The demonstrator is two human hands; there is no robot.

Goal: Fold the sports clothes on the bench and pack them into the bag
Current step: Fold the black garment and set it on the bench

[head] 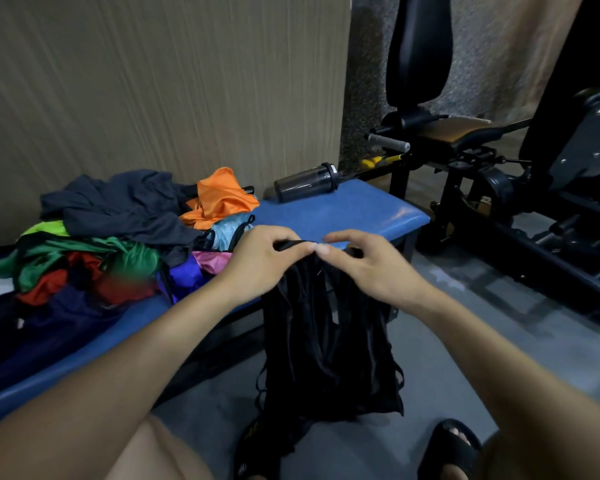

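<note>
A heap of clothes lies on the left of the blue bench, with an orange top at its far right edge. A dark bottle lies on its side at the bench's far end. Near the bench's front edge, the left hand and right hand each pinch the top of a black garment, which hangs down to the floor. Gym equipment stands at far right.
</note>
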